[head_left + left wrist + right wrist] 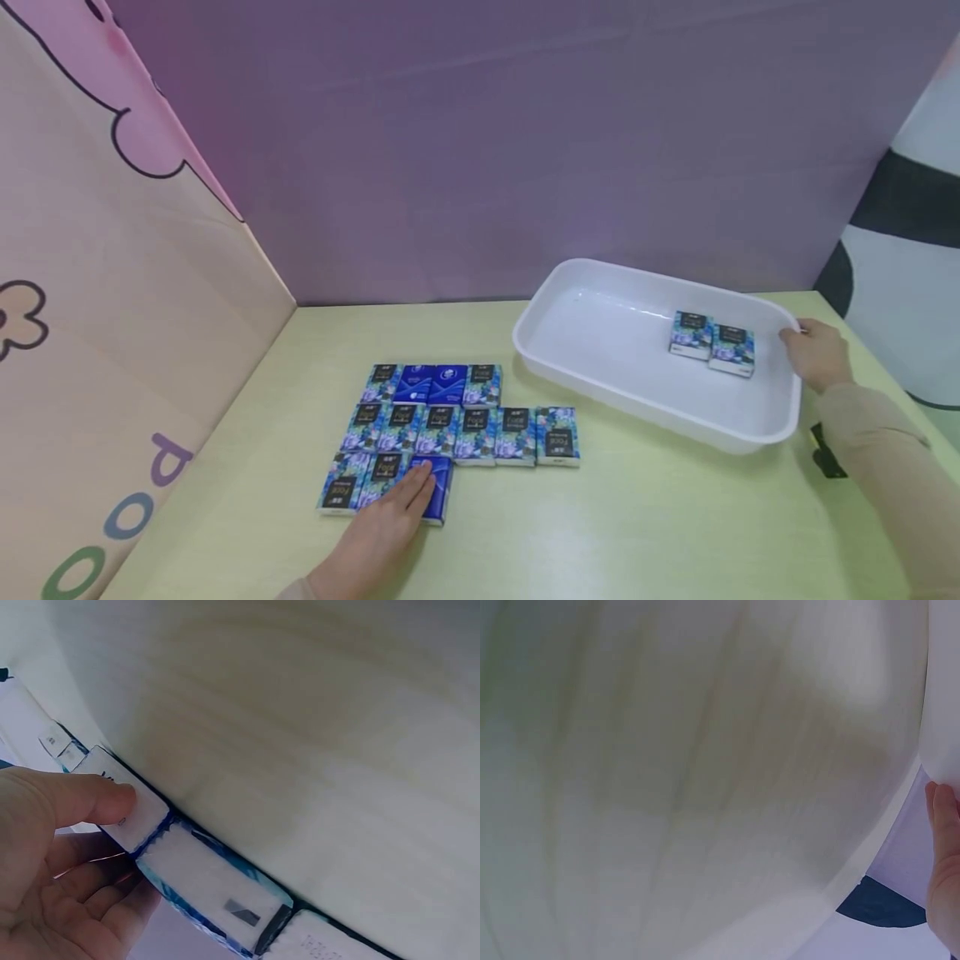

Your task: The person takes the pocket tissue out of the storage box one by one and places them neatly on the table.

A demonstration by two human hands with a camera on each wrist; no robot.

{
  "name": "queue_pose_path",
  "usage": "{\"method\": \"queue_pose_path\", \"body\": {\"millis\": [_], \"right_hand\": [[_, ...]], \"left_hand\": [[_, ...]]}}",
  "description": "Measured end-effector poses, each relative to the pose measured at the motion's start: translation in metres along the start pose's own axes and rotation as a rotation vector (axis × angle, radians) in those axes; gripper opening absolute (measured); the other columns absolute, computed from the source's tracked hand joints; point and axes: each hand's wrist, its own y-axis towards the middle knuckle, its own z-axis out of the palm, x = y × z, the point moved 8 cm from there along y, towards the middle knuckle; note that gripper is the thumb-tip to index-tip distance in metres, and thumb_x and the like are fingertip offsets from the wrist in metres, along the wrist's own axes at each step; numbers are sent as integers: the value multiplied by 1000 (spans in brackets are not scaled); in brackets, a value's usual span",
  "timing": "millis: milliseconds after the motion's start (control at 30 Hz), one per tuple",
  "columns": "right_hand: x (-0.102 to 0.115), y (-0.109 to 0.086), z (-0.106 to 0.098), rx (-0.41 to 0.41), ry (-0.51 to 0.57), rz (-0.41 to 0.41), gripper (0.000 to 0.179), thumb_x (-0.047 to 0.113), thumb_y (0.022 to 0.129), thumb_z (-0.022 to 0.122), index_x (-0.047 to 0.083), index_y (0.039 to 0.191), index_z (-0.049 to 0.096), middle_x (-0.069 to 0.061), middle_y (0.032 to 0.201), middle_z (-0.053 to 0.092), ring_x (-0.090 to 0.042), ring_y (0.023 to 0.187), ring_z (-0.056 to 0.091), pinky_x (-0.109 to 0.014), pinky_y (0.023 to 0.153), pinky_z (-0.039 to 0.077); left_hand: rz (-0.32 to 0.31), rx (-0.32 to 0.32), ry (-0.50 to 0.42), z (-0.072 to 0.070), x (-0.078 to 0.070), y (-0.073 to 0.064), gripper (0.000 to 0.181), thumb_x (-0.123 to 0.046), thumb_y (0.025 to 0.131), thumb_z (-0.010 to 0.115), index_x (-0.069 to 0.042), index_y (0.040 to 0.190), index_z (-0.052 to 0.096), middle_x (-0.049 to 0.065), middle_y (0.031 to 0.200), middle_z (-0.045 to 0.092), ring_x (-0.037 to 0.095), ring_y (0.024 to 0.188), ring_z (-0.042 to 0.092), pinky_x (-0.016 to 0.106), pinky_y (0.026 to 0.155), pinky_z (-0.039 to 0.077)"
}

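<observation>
My left hand [378,533] is at a dark blue tissue pack [441,498], the rightmost of the nearest row. Its fingers lie over the top, and in the left wrist view the thumb presses the pack's white near end [150,821]. Touching that pack on its left is a floral tissue pack [381,477]. At the far right, my right hand [819,354] grips the short right rim of a white plastic tray [600,350], thumb over the edge. Two floral tissue packs [691,335] lie side by side inside the tray, towards its right end.
Behind the nearest row are a middle row of floral packs [476,437] and a far row with two blue packs [448,385] between floral ones. A purple partition [525,167] stands behind the table. A small black object [827,454] lies by the right forearm.
</observation>
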Motion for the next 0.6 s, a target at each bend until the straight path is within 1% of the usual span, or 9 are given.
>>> {"method": "queue_pose_path", "body": {"millis": [67, 200, 433, 600], "right_hand": [[-1, 0, 0, 0, -1, 5, 59, 27, 95, 25, -17, 134, 24, -42, 129, 34, -54, 113, 40, -60, 94, 38], [-3, 1, -1, -3, 1, 10, 59, 27, 95, 25, -17, 134, 24, -42, 128, 34, -53, 113, 41, -59, 94, 39], [-5, 2, -3, 1, 3, 15, 59, 27, 95, 25, -17, 135, 23, -42, 129, 34, -54, 113, 41, -59, 94, 39], [-5, 4, -4, 6, 0, 12, 60, 29, 95, 24, -16, 135, 22, -42, 129, 33, -54, 114, 39, -60, 94, 38]], "left_hand": [[-1, 1, 3, 1, 0, 1, 43, 6, 76, 60, 4, 118, 58, 21, 128, 53, 30, 116, 53, 35, 88, 52], [4, -23, 12, 0, 0, 3, 44, 7, 74, 60, 5, 118, 59, 21, 128, 53, 30, 116, 54, 34, 88, 52], [3, 13, 5, 2, -1, 7, 42, 6, 77, 60, 4, 118, 58, 20, 128, 53, 29, 116, 53, 35, 89, 52], [10, 10, 15, 2, -1, 9, 40, 1, 77, 62, 4, 117, 59, 20, 127, 54, 29, 115, 55, 35, 89, 52]]}}
